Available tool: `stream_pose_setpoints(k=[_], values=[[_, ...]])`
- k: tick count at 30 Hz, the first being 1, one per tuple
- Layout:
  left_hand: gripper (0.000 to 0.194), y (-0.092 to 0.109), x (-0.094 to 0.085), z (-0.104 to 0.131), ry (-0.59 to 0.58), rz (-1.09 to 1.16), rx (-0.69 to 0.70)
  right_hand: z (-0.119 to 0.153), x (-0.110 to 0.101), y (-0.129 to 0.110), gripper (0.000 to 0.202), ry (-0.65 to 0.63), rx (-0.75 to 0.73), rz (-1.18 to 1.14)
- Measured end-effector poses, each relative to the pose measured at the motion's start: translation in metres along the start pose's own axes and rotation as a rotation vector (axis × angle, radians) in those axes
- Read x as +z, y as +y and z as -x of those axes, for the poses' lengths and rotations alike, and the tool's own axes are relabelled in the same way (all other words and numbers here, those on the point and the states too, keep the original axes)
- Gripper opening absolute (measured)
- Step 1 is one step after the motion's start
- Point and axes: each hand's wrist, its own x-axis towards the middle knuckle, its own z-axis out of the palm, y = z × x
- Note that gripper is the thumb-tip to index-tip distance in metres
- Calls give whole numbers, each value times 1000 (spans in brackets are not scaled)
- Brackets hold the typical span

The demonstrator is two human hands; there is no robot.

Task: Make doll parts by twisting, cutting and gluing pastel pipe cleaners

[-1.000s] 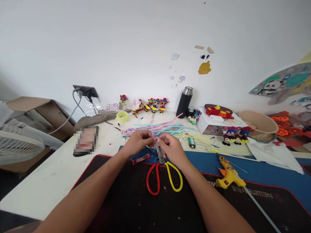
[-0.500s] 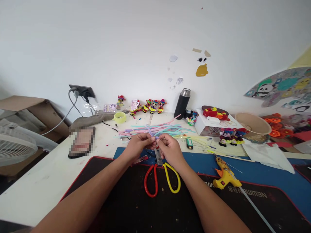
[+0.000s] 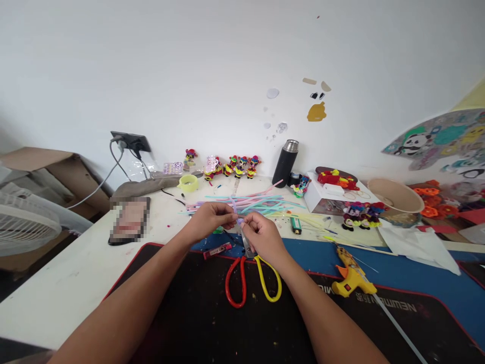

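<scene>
A purple pipe cleaner (image 3: 234, 206) is pinched between my two hands, its free end pointing up and a small coiled part sitting at the fingertips. My left hand (image 3: 214, 218) grips it from the left with thumb and forefinger. On the other side my right hand (image 3: 261, 235) pinches the coiled part. Below the hands lie scissors (image 3: 248, 250) with one red and one yellow handle, their blades partly hidden by my right hand. Behind the hands spreads a loose pile of pink, purple and teal pipe cleaners (image 3: 261, 203).
A pink-labelled stick (image 3: 217, 251) lies left of the scissors. To the right are a yellow glue gun (image 3: 352, 273) and a green lighter (image 3: 296, 225). A black thermos (image 3: 285, 164), tape roll (image 3: 188, 183) and several small figures (image 3: 242, 167) stand along the wall; a phone (image 3: 130, 220) lies left.
My left hand has shifted slightly left and up, and my right hand a little lower. More of the pink-labelled stick shows. The purple pipe cleaner stays between the fingers.
</scene>
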Motion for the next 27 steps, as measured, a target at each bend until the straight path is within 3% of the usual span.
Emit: stream_pose_setpoints(k=[6,12,21,27], values=[[24,6,-3,4,-90,-207,31,2,1,1,8,-48,-13,186],[22,9,-10,6,-132,-347,48,2,2,-1,8,-53,16,158],[28,7,-12,5,-233,-192,-40,0,2,3,8,-2,29,45],[26,2,-9,4,-239,-203,-32,1,1,0,10,-7,44,42]])
